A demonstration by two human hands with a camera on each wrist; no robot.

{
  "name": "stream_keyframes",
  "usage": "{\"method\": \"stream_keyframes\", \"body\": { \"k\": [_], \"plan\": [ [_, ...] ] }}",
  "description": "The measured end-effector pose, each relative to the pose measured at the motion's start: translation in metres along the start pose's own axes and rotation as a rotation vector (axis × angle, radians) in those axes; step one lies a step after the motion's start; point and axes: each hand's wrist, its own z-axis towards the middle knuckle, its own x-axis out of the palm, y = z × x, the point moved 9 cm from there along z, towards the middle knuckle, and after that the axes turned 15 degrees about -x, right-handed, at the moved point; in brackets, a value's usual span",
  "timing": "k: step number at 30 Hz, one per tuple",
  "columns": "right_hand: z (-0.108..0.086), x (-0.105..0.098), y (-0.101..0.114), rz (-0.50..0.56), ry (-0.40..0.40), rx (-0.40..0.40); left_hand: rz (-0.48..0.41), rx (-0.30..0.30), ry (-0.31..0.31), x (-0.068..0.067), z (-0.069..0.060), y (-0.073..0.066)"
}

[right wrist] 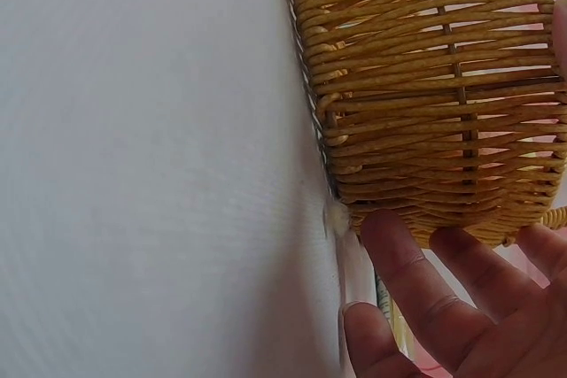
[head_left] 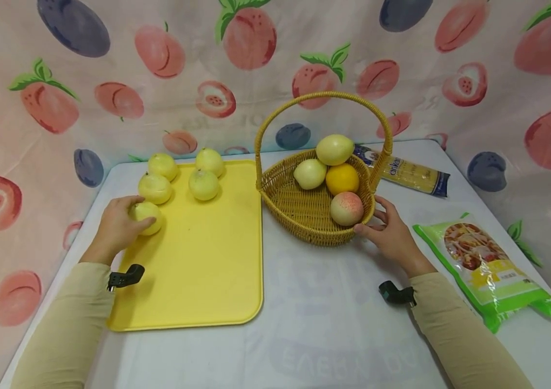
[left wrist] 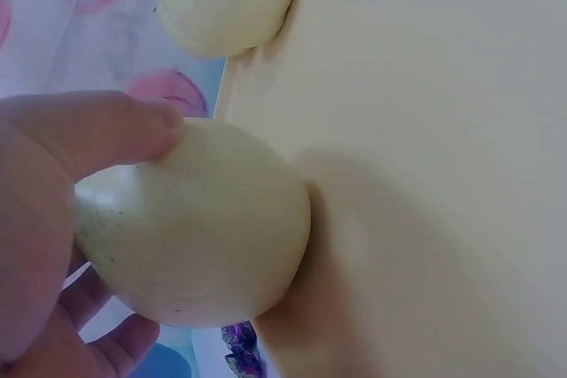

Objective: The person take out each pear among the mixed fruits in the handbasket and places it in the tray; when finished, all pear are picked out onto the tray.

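My left hand [head_left: 119, 222] grips a round pale yellow-green fruit [head_left: 147, 218] at the left edge of the yellow tray [head_left: 197, 275]. In the left wrist view, thumb and fingers curl about this fruit [left wrist: 199, 223], with another pale fruit [left wrist: 226, 2] beyond it. Several similar fruits [head_left: 203, 185] sit in the tray's far left part. My right hand [head_left: 392, 237] holds the near right side of a wicker basket [head_left: 304, 232], thumb at the rim and fingers against the outer weave [right wrist: 434, 104]. Inside lie an orange [head_left: 342, 179], a peach [head_left: 347, 209] and two pale yellow fruits [head_left: 335, 149].
The basket's tall arched handle [head_left: 324, 95] rises over the fruit. Behind the basket at the right lies a pasta packet [head_left: 411, 174]. A green and white food bag [head_left: 486, 267] rests at the table's right side. Fruit-patterned cloth [head_left: 256, 65] hangs behind the white-covered table [head_left: 314, 324].
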Motion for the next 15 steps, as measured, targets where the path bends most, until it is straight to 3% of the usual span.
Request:
{"method": "stream_keyframes", "body": {
  "k": [15],
  "plan": [
    [0.0006, -0.0003, -0.0001, 0.000, -0.001, -0.005, -0.079, -0.051, -0.036, 0.0023, 0.0088, 0.0051]
  ]
}}
